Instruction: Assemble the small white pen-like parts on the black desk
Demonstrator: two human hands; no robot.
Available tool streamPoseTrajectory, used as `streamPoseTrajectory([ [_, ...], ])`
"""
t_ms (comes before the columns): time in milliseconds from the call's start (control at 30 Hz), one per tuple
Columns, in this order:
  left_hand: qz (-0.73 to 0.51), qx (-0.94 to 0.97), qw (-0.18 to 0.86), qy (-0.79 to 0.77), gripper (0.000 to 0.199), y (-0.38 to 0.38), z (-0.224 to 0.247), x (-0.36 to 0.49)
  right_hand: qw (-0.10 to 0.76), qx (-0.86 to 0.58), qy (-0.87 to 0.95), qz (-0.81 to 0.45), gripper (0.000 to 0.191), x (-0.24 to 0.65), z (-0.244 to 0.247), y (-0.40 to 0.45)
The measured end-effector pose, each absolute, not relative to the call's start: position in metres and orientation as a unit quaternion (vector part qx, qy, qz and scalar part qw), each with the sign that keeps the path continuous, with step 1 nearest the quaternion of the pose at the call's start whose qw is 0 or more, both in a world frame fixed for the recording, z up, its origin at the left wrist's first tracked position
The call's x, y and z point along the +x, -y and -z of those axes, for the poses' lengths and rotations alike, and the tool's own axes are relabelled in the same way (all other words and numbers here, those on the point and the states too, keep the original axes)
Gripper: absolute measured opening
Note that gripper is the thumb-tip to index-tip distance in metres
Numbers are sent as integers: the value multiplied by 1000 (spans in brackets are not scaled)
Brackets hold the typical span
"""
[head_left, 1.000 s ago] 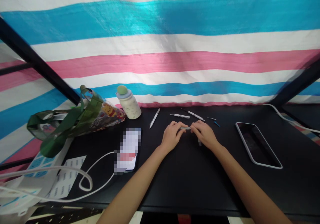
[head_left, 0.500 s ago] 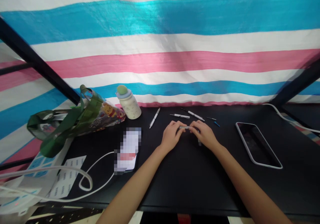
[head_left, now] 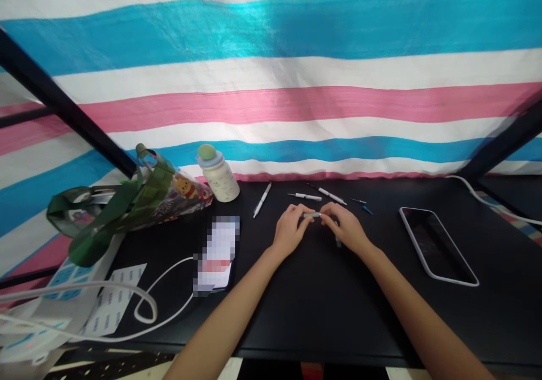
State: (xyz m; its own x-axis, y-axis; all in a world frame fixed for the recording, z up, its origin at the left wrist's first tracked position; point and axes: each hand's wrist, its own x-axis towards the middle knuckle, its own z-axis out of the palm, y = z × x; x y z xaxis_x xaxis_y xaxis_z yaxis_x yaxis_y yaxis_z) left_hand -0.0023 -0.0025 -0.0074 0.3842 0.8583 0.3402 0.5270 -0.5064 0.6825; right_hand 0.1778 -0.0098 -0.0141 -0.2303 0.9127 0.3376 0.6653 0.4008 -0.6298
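My left hand [head_left: 291, 228] is closed, its thumb and fingers pinching one end of a short grey pen barrel [head_left: 312, 215]. At the barrel's other end, the fingertips of my right hand [head_left: 345, 226] are closed on it too. The barrel lies roughly level between the two hands, just above the black table. A small grey piece [head_left: 338, 242] shows below my right hand, mostly hidden by it. Beyond the hands lie three white pens: one at the left [head_left: 262, 200], one in the middle [head_left: 305, 196] and one at the right [head_left: 332, 196].
A thin refill [head_left: 358, 201] and a small blue piece [head_left: 367, 210] lie right of the pens. One phone [head_left: 438, 247] is at the right; another phone [head_left: 220, 256] with a white cable is at the left. A bottle [head_left: 220, 178] and green bag [head_left: 105, 210] stand behind.
The grey barrel has shifted very slightly between my fingertips. Both hands keep their grip in the same place, and everything else stays where it was.
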Motion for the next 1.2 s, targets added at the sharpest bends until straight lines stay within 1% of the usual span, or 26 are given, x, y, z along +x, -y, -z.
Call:
streamPoseTrajectory([
  [200,-339,802,249,-424,13,0,11,-3,327,-497,778,-202,23,179,14,9],
  [500,-344,802,242,-424,14,1,7,-3,302,-496,793,-186,34,180,10,10],
  [600,-336,801,223,-442,16,2,4,-2,309,-517,780,-170,36,180,10,11],
  [700,-304,822,182,-447,16,4,3,-1,311,-529,777,-143,37,179,10,11],
  [867,-253,844,144,-451,11,7,3,1,297,-569,763,-85,32,180,13,10],
  [1000,-232,849,139,-454,21,6,6,1,312,-632,709,-27,26,184,17,9],
  [1067,-223,851,136,-456,22,6,7,2,288,-657,696,-30,21,186,19,10],
  [1200,-216,851,132,-461,19,6,9,2,205,-681,700,-69,14,186,22,11],
])
